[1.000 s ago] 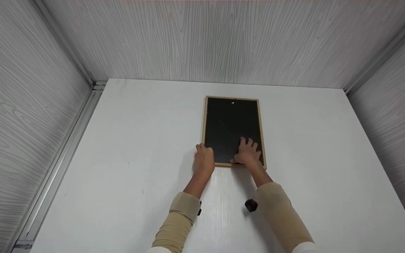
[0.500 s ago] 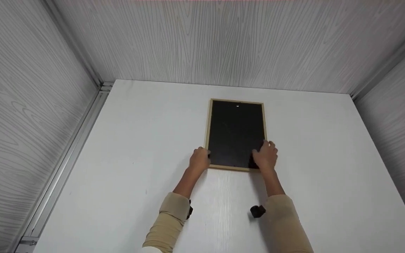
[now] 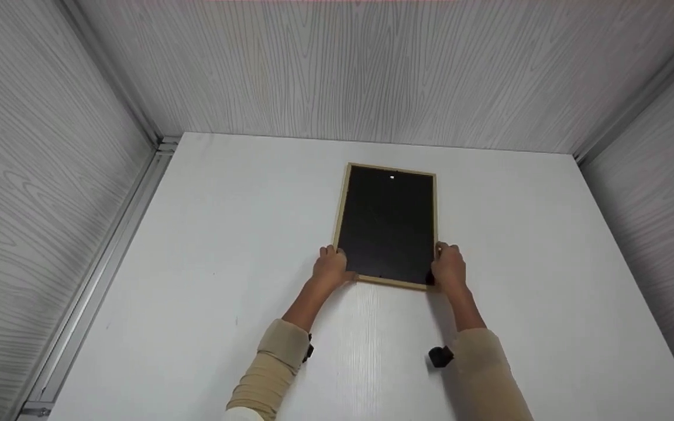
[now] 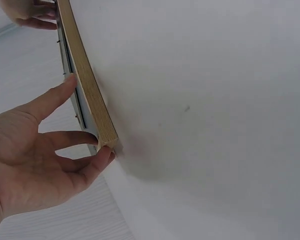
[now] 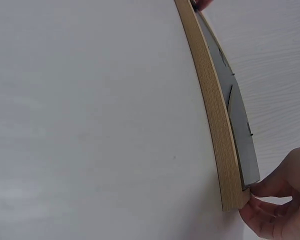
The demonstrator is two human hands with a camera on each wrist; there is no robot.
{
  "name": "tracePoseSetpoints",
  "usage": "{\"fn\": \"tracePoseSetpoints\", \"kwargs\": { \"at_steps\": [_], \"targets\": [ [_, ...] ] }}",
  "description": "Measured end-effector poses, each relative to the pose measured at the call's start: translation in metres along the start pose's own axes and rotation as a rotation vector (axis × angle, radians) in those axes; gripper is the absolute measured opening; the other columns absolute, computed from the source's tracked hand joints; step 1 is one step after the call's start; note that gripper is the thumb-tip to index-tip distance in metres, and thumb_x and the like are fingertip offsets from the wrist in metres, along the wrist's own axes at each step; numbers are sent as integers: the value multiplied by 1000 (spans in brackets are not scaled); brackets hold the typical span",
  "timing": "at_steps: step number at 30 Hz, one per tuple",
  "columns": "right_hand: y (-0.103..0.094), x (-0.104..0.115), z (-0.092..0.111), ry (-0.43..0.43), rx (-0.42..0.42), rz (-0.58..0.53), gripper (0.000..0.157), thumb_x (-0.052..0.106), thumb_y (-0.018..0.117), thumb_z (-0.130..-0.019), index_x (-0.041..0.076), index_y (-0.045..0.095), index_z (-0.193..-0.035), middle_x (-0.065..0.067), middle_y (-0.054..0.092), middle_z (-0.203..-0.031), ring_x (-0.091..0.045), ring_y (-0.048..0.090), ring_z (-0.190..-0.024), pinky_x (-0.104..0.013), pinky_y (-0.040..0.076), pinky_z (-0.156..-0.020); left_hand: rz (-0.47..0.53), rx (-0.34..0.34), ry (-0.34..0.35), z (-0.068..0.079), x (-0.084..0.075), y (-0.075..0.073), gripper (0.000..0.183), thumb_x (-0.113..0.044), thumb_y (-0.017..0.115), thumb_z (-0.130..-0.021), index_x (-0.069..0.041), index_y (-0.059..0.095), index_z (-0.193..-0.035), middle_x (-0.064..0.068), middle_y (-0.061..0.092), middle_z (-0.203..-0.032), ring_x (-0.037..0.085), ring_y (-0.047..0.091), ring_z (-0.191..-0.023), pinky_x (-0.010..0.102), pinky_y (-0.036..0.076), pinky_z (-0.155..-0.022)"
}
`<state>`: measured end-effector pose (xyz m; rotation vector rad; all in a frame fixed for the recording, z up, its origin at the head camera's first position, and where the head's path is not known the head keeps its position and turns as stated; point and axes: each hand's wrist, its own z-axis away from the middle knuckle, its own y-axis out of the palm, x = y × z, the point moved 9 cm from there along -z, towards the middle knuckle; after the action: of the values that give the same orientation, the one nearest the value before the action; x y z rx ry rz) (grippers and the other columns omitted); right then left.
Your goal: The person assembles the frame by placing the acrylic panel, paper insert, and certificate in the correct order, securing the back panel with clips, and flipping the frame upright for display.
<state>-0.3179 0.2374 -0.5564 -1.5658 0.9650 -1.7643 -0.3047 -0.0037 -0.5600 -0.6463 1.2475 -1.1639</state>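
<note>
arms (image 3: pixel 309 305) forward | left hand (image 3: pixel 330 269): fingers (image 4: pixel 70 138) gripping framed board (image 3: pixel 388 225) | right hand (image 3: pixel 450 269): fingers likewise

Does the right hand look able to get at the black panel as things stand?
Probably yes: the right hand holds the frame at its near right corner, beside the black panel, whose middle is uncovered; it may need to let go first.

Flat, greyish light reaches me in the head view, where a small white glint (image 3: pixel 392 177) marks the top of the dark panel (image 3: pixel 387 225) near centre frame, while a soft-edged shadow (image 4: pixel 147 162) dims my left wrist view below centre.
</note>
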Motion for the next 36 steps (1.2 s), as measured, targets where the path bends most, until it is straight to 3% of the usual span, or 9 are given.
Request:
{"fn": "tracePoseSetpoints", "kwargs": {
  "at_steps": [6,13,18,20,23,25,29,32,36],
  "targets": [
    [12,21,29,-70,18,145,32,-7,52,-82,-17,53,-112,-30,50,-98,-41,55,-85,-48,47,-69,-43,-12,-16,-13,14,-12,58,-37,63,-87,11,54,-118,20,49,-113,30,42,-107,39,41,-86],
    [31,52,64,-179,-46,355,28,1,58,-84,-19,56,-104,-24,52,-89,-36,54,-80,-43,49,-59,-138,5,-50,-34,32,-17,69,-40,55,-91,8,34,-137,22,34,-137,35,31,-124,43,33,-97],
    [33,70,84,-268,-126,499,32,14,71,-77,-15,62,-83,-18,53,-75,-32,55,-73,-42,48,-60,-86,22,-58,-46,34,-16,72,-34,58,-90,3,24,-143,22,16,-147,36,12,-134,43,18,-106],
    [30,70,84,-269,-142,501,29,16,70,-78,-12,63,-76,-17,54,-72,-32,56,-70,-43,47,-59,-87,-18,-51,-45,30,-17,70,-30,59,-90,2,25,-142,23,16,-147,37,11,-134,44,17,-106],
    [21,61,73,-216,-92,381,27,17,65,-82,-9,65,-79,-18,57,-78,-34,56,-73,-46,47,-61,-131,-89,-31,-34,13,-13,67,-30,57,-92,3,28,-142,26,19,-145,39,15,-133,45,20,-105],
    [13,48,58,-162,-37,267,28,18,61,-85,-9,66,-90,-22,58,-89,-37,55,-82,-48,47,-68,-147,-110,7,-20,-7,-3,66,-33,56,-92,3,29,-141,26,21,-144,40,18,-132,46,23,-104],
    [-6,18,17,-117,23,98,42,20,56,-91,-8,53,-122,-28,46,-124,-43,44,-111,-51,40,-87,-162,-40,120,14,-51,31,73,-41,58,-89,2,30,-141,28,21,-143,42,19,-131,45,25,-103],
    [-12,1,-14,-159,56,87,52,22,50,-94,-7,37,-135,-28,28,-140,-43,29,-125,-53,29,-97,-315,-45,178,33,-72,50,75,-43,60,-86,0,33,-140,28,24,-142,42,22,-130,42,28,-102],
    [-6,-18,-34,-216,139,175,60,26,42,-98,-9,19,-141,-28,14,-145,-43,15,-132,-53,13,-105,-503,-88,177,43,-79,59,65,-37,56,-91,-3,33,-141,26,27,-142,41,26,-129,39,30,-101]
  ]
}}
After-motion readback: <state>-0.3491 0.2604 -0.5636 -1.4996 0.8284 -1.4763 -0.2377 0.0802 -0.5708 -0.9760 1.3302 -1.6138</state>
